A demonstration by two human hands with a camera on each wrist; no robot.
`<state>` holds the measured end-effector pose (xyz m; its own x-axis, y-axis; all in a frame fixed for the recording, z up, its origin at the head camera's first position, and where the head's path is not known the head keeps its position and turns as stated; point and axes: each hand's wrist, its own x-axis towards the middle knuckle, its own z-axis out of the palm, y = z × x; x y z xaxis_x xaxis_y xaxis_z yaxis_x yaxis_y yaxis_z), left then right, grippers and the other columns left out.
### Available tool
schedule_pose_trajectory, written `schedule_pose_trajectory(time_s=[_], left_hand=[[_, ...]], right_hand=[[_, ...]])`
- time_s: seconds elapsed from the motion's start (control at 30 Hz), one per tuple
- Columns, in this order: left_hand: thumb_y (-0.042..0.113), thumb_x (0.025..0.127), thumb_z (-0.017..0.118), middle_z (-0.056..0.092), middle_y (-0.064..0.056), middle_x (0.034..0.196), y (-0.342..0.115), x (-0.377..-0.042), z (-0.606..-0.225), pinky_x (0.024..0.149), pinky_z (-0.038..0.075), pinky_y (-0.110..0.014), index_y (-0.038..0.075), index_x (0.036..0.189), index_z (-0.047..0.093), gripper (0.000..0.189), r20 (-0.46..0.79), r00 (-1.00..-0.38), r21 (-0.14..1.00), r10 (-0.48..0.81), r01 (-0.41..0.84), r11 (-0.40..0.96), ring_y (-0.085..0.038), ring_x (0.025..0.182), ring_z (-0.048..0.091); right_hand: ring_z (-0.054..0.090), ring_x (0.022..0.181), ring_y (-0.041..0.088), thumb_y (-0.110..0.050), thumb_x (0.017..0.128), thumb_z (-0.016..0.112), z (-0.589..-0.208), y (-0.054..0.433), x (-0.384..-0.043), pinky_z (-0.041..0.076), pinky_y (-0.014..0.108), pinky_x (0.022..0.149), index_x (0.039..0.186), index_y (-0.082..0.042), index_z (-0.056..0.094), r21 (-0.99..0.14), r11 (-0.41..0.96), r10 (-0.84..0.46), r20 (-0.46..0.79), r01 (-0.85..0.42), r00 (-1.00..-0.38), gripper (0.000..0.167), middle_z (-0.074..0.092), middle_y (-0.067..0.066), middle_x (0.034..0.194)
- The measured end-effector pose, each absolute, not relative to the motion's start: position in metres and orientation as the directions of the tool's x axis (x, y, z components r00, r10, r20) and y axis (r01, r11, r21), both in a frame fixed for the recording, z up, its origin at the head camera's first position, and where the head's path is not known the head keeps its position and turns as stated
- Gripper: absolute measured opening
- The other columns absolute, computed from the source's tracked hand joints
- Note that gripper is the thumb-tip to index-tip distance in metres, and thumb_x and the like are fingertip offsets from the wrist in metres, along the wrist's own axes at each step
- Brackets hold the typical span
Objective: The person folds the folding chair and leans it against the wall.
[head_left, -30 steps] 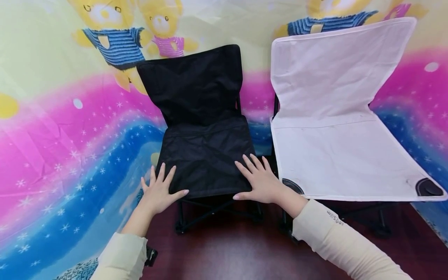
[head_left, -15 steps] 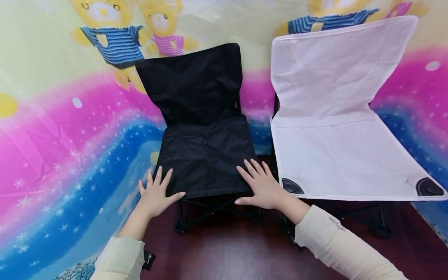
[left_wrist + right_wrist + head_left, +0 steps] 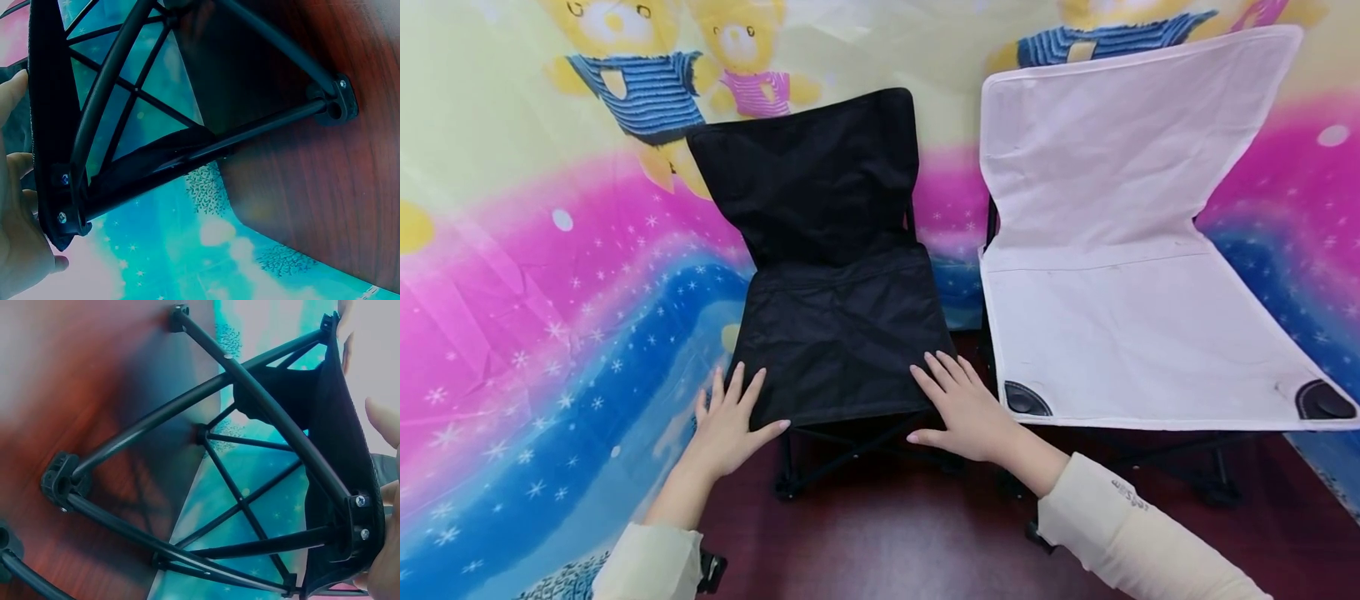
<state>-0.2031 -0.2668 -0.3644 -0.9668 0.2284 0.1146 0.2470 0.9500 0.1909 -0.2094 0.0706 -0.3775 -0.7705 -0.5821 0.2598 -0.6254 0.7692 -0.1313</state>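
A black folding chair [image 3: 842, 333] with a fabric seat and back stands unfolded in the head view. At the seat's front left corner is my left hand [image 3: 727, 427], its fingers spread and straight. My right hand [image 3: 973, 417] lies at the front right corner, also with fingers spread. Both palms seem to rest on the corners; contact underneath is hidden. In the left wrist view, dark metal tubes [image 3: 250, 131] run from the seat corner to a plastic foot [image 3: 337, 103]. The right wrist view shows the crossed legs [image 3: 169, 409] below the seat and part of my right hand.
A white folding chair [image 3: 1112, 333] with black corner patches stands close on the right. Behind both chairs hangs a colourful sheet [image 3: 572, 333] printed with teddy bears. The floor [image 3: 880, 542] is dark reddish wood-look.
Both hands have slid a little toward me and slightly outward along the seat corners. The head view has shifted slightly. The black chair keeps its shape and place.
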Motion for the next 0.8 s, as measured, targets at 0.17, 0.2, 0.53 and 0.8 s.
schedule_pose_trajectory(time_s=[0.17,0.2,0.53,0.8], left_hand=[[0.064,0.076,0.041,0.006,-0.019,0.141,-0.269,-0.200,-0.365,0.096,-0.004,-0.056,0.011,0.139,0.018,0.085,0.115,-0.965,0.197,0.236,0.256,0.947,-0.034,0.126,-0.013],[0.064,0.076,0.042,0.006,-0.019,0.141,-0.269,-0.199,-0.365,0.096,-0.004,-0.056,0.011,0.139,0.018,0.085,0.113,-0.965,0.200,0.238,0.257,0.946,-0.034,0.126,-0.013],[0.052,0.078,0.052,0.011,-0.019,0.141,-0.272,-0.193,-0.369,0.098,0.004,-0.053,0.006,0.137,0.023,0.080,0.110,-0.961,0.211,0.254,0.272,0.939,-0.032,0.128,-0.002],[0.035,0.078,0.060,0.014,-0.020,0.140,-0.274,-0.191,-0.372,0.098,0.007,-0.052,0.002,0.135,0.025,0.075,0.136,-0.954,0.203,0.267,0.290,0.935,-0.033,0.128,0.001]], right_hand=[[0.017,0.126,0.030,-0.059,0.078,0.046,-0.381,0.071,-0.206,0.011,0.042,0.102,0.136,-0.005,0.026,-0.125,0.770,-0.573,0.296,-0.626,-0.764,0.082,0.024,0.019,0.137],[0.018,0.126,0.030,-0.057,0.078,0.047,-0.382,0.071,-0.205,0.012,0.041,0.102,0.135,-0.004,0.027,-0.118,0.771,-0.570,0.308,-0.625,-0.762,0.081,0.025,0.019,0.136],[0.033,0.118,0.034,-0.038,0.077,0.061,-0.387,0.071,-0.198,0.025,0.043,0.098,0.120,0.006,0.046,-0.051,0.781,-0.537,0.453,-0.622,-0.712,0.064,0.041,0.024,0.124],[0.039,0.113,0.035,-0.018,0.071,0.067,-0.393,0.072,-0.199,0.028,0.043,0.096,0.110,0.010,0.052,0.028,0.756,-0.557,0.553,-0.654,-0.619,0.050,0.046,0.026,0.117]])
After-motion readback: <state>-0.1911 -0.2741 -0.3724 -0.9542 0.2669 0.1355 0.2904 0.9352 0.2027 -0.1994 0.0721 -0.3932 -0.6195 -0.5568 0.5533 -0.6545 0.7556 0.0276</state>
